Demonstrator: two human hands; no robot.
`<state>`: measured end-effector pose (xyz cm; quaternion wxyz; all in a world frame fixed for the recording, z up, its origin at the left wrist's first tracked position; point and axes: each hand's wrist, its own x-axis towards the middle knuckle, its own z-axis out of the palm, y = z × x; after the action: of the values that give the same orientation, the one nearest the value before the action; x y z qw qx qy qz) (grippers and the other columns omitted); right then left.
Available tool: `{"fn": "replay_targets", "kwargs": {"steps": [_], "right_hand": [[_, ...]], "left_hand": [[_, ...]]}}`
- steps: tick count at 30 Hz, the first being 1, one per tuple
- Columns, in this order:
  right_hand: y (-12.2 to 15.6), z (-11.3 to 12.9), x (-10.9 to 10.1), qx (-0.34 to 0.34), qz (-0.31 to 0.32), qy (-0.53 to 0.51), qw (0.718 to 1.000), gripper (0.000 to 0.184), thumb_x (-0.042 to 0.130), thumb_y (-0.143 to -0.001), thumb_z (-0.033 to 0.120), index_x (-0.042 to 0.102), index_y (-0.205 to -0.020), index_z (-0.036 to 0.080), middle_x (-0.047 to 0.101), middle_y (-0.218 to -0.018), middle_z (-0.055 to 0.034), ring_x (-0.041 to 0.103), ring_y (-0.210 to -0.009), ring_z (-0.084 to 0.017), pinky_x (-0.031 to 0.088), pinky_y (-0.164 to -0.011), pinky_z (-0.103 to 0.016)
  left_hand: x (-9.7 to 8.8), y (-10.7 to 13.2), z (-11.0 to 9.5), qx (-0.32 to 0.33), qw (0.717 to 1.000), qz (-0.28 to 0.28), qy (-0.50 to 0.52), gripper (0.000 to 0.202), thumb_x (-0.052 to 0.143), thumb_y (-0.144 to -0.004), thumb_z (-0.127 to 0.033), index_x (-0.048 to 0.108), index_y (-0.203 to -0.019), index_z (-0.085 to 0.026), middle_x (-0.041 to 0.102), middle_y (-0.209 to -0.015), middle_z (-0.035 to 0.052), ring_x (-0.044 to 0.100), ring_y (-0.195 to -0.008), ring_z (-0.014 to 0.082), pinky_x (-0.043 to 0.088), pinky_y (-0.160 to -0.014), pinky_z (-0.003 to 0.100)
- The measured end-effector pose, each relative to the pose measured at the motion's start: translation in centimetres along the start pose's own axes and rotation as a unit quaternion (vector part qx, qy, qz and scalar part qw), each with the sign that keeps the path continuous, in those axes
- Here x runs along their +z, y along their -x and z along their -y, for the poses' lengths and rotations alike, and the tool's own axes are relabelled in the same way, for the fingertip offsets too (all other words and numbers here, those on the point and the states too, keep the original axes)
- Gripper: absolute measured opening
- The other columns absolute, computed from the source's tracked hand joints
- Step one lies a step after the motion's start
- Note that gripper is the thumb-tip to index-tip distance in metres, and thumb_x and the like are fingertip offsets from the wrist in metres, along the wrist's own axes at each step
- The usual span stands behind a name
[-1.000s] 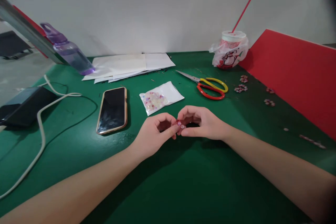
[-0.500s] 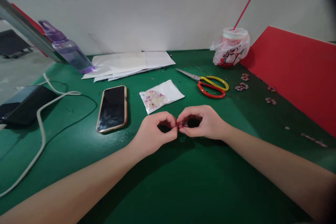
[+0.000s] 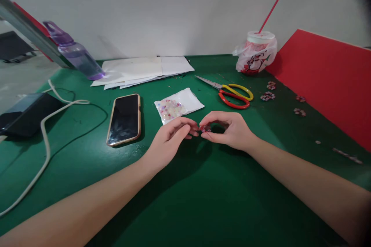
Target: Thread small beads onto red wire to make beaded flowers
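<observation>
Both my hands meet above the middle of the green table (image 3: 203, 200). My right hand (image 3: 228, 129) pinches a small red and pink beaded piece (image 3: 205, 127) between thumb and forefinger. My left hand (image 3: 171, 141) touches the same piece from the left, its fingers stretched forward and pressed together at the tips. Just behind the hands lies a small clear bag of pale beads (image 3: 177, 106).
A phone (image 3: 124, 119) lies face up to the left. Red and yellow scissors (image 3: 232, 93) lie behind the right hand. Small beaded flowers (image 3: 266, 95) are scattered near a red board (image 3: 330, 81). A drink cup with a straw (image 3: 255, 56), papers (image 3: 142, 70), a purple bottle (image 3: 74, 54) and a cabled black box (image 3: 24, 114) stand around.
Both hands have lifted slightly and moved away from me. My left hand's fingers have straightened from a curled pinch. The beaded piece now sits more in my right hand's pinch.
</observation>
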<state>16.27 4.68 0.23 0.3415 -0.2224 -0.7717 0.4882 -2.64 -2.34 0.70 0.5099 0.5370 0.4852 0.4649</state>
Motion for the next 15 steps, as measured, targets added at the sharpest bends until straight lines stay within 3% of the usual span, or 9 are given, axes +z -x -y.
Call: {"fn": "replay_targets", "kwargs": {"steps": [8,15], "right_hand": [[-0.04,0.13,0.21,-0.038,0.005,0.004,0.999,0.021,0.072,-0.071,0.022,0.067,-0.092,0.018,0.066,-0.087,-0.0042,0.061,-0.074,-0.014,0.052,-0.071,-0.03],[0.27,0.27,0.3,0.007,-0.001,0.03,1.0,0.03,0.074,-0.068,0.029,0.066,-0.094,0.017,0.068,-0.082,-0.0031,0.062,-0.074,-0.014,0.053,-0.071,-0.028]], "left_hand": [[-0.11,-0.14,-0.09,-0.011,1.0,0.013,0.01,0.017,0.065,-0.079,-0.027,0.062,-0.092,-0.016,0.067,-0.089,0.0013,0.064,-0.082,0.0116,0.051,-0.078,0.023],[-0.11,-0.01,0.16,0.002,0.999,0.021,-0.05,0.013,0.065,-0.079,-0.025,0.064,-0.089,-0.018,0.068,-0.089,0.0009,0.065,-0.082,0.0127,0.051,-0.078,0.025]]}}
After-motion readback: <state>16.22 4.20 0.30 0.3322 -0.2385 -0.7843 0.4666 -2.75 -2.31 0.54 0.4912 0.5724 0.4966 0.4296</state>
